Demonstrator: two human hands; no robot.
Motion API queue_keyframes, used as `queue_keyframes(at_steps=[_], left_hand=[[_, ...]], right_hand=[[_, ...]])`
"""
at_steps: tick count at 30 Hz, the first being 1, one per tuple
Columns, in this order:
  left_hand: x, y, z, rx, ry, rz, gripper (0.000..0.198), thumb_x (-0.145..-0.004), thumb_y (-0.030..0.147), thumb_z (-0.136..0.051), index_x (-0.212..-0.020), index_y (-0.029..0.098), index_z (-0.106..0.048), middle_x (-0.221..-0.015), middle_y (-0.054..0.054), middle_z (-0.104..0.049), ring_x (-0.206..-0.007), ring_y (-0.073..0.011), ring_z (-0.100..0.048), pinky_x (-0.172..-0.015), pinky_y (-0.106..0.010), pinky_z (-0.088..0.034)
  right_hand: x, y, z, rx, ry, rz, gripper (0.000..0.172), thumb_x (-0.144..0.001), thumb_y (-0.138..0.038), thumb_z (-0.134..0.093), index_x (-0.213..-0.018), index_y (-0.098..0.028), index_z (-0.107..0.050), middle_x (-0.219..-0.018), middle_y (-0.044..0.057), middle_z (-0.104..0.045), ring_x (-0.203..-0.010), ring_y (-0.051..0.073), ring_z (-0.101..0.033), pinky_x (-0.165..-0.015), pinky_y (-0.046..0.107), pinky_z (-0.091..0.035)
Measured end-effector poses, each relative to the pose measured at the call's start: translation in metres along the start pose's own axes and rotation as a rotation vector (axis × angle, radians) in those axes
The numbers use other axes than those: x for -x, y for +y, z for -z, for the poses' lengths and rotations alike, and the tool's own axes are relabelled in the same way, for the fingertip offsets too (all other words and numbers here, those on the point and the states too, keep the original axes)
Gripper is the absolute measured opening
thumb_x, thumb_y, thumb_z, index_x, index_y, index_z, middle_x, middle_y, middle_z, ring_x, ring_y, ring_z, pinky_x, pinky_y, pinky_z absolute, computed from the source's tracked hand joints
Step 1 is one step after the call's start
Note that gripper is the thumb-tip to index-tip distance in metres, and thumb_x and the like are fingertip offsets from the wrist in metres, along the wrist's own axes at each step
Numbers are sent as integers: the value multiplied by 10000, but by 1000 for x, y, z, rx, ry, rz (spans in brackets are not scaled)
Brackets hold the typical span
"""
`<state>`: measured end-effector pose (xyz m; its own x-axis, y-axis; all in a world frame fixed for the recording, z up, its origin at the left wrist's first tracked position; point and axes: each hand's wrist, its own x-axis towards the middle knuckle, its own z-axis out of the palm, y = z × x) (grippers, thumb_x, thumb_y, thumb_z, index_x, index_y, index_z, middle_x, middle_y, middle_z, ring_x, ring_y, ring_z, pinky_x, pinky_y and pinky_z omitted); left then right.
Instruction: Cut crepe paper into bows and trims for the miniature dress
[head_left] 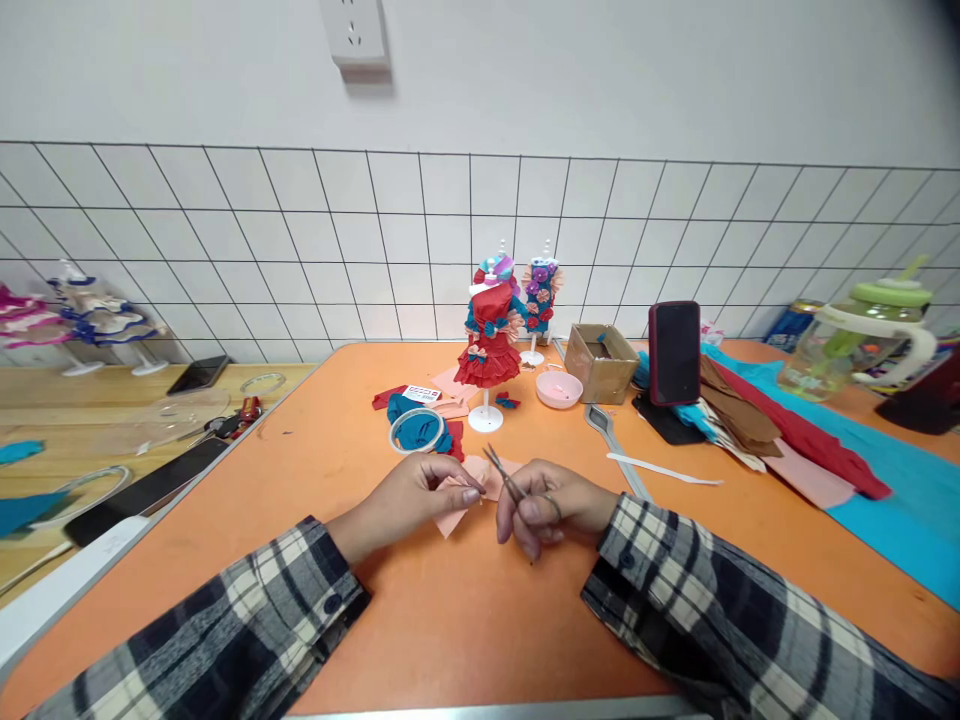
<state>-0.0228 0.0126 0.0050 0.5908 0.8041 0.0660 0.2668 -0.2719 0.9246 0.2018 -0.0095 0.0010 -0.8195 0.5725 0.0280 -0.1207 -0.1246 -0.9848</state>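
Observation:
My left hand (431, 490) is pinched at its fingertips on a piece of pink crepe paper (450, 522), part of it hidden behind the fingers. A pair of small metal scissors (504, 474) sits in my right hand (551, 503), its blades pointing up and toward the left hand. More pink paper (496, 478) lies on the table between and behind the hands. Just beyond them stands a miniature dress form in a red paper dress (491, 340) with teal and pink bows. Left of its stand, a roll of tape (393, 436) rests on teal paper (420, 428).
Behind are a second decorated dress form (540, 295), a pink bowl (559, 389) and a cardboard box (601, 362). A phone (674, 353) stands upright. To the right lie colored paper sheets (810, 440) and a clear jug (840, 350). A white strip (664, 469) crosses grey tweezers (621, 445).

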Motion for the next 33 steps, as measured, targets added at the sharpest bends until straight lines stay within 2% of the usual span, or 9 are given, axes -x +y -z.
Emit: queue_keyframes(at_steps=[2,4,6,8,10,19,26,31,33], left_hand=[[0,-2,0,10,-11,-9,289,-733,411,-719,-787,128,-717,-753,-38,-690,-679,-138,-571,-638,-240,-418],[1,-3,-1,30,-54,-21,286,-738,411,-716,-783,129,-718,-757,-41,-693,-692,-140,-577,-649,-242,-424],[2,-4,-1,49,-90,-14,290,-734,414,-719,-780,128,-719,-746,-43,-693,-689,-140,-580,-642,-239,-427],[3,-4,-1,53,-110,-6,283,-728,406,-727,-779,127,-722,-734,-45,-693,-682,-138,-585,-632,-234,-430],[3,-3,-1,56,-127,-16,261,-729,387,-730,-784,132,-726,-753,-49,-704,-701,-141,-601,-650,-236,-443],[3,-2,-3,85,-142,-15,204,-716,333,-746,-789,143,-737,-769,-47,-717,-700,-135,-608,-654,-233,-454],[4,0,-5,114,-150,-23,149,-720,282,-743,-792,152,-743,-772,-37,-715,-700,-133,-606,-671,-238,-453],[4,1,-4,137,-110,-11,317,-756,320,-714,-1025,152,-712,-760,-35,-709,-737,-159,-611,-686,-260,-454],[4,0,-3,119,-76,-11,335,-750,322,-716,-1034,144,-707,-807,-46,-714,-758,-163,-609,-694,-262,-451]], right_hand=[[-2,0,-1,66,222,75,408,-763,-489,-656,-899,-105,-671,-664,18,-641,-410,27,-365,-358,160,-228],[-6,0,-3,175,452,94,379,-747,-433,-694,-964,-125,-655,-831,49,-658,-564,59,-492,-402,150,-286],[-10,0,-5,212,563,51,420,-724,-393,-724,-1050,-146,-629,-1011,75,-634,-731,100,-560,-428,145,-328],[-12,2,-6,168,539,-19,480,-728,-394,-720,-1132,-164,-598,-1085,80,-602,-739,102,-559,-404,143,-324],[-12,4,-7,110,486,-59,505,-742,-404,-707,-1170,-168,-581,-1039,68,-600,-648,75,-519,-373,140,-305],[-12,3,-9,69,449,-28,607,-721,-395,-740,-1241,-180,-511,-796,7,-593,-555,65,-458,-362,130,-348],[-14,3,-10,81,500,-29,553,-717,-389,-734,-1185,-166,-542,-735,-13,-567,-524,54,-435,-378,139,-327],[-13,-2,-7,160,596,-60,481,-725,-334,-701,-1148,-157,-556,-774,5,-590,-617,86,-515,-426,155,-328],[-14,-2,-5,177,633,-72,477,-712,-321,-701,-1131,-148,-555,-764,-1,-591,-593,78,-499,-451,167,-327]])
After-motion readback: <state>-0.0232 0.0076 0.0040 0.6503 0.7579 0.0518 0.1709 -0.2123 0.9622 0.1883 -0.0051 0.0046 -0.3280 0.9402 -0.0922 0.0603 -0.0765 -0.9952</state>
